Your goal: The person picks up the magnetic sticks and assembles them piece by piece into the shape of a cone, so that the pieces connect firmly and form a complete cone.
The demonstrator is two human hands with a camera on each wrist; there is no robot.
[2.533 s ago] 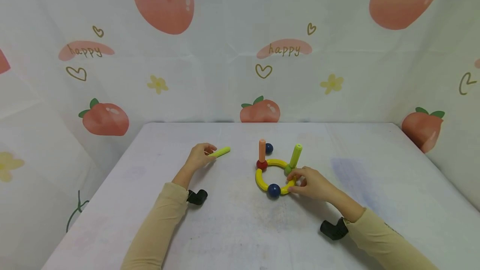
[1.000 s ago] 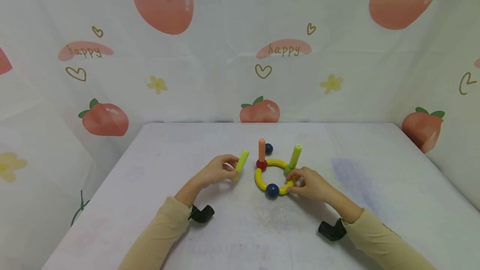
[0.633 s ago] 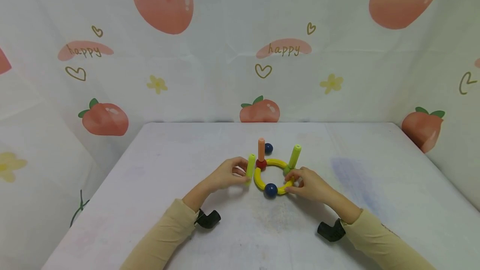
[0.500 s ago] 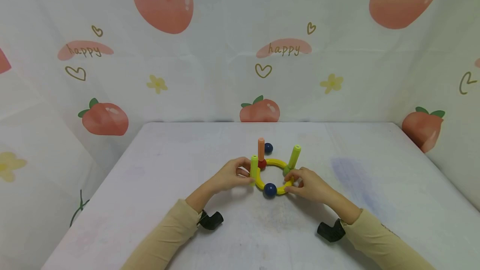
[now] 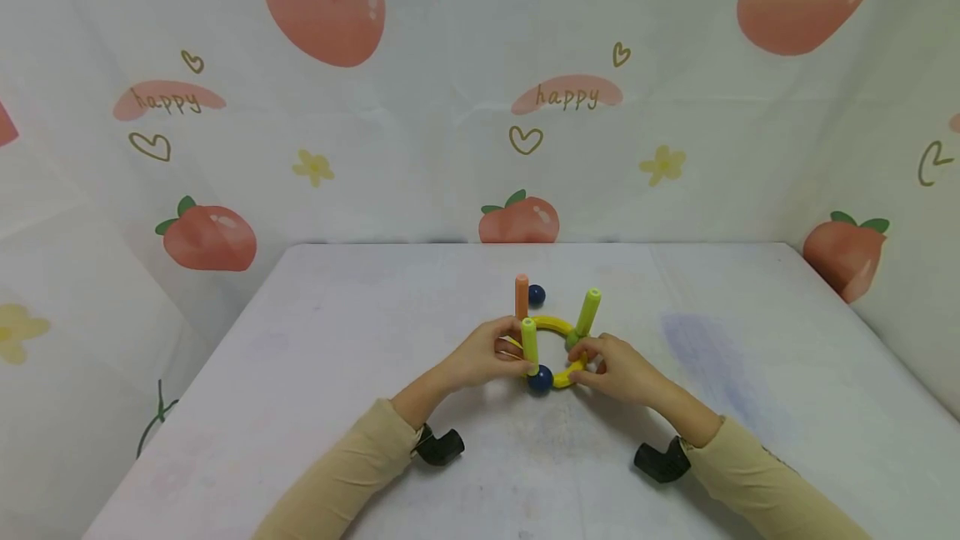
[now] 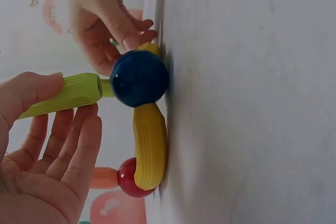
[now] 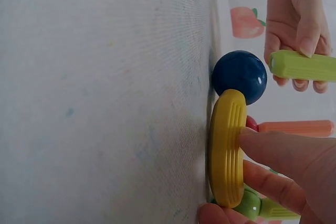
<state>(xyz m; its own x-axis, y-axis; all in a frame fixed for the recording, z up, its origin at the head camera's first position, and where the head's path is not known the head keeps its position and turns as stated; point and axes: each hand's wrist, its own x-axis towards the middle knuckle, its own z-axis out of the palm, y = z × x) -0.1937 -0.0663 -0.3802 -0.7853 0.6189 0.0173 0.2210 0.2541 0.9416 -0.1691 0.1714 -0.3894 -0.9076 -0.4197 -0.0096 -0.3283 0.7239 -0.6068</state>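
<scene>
My left hand [image 5: 483, 354] pinches a lime-green ribbed toy rod [image 5: 530, 344] between thumb and fingers. In both wrist views, the rod's lower end points at the front blue ball [image 6: 139, 78], with a small gap between. My right hand [image 5: 621, 369] holds a yellow curved piece [image 7: 227, 148] at the ring's front right. The flat ring joins yellow curved pieces with the blue ball, a red ball [image 6: 131, 177] and a green ball [image 7: 248, 204]. An orange rod [image 5: 522, 297] stands on the red ball, and another lime-green rod [image 5: 588, 312] leans slightly on the green ball.
A loose blue ball [image 5: 536, 296] lies behind the orange rod. The pale cloth-covered table [image 5: 360, 290] meets a fruit-print curtain [image 5: 420, 107] at its back edge. Black wrist mounts [image 5: 441, 447] hang at both sleeves.
My left hand has carried the lime-green rod rightward from the table's left side, turning it upright, to above the front blue ball. My right hand stays on the ring, which has shifted slightly left.
</scene>
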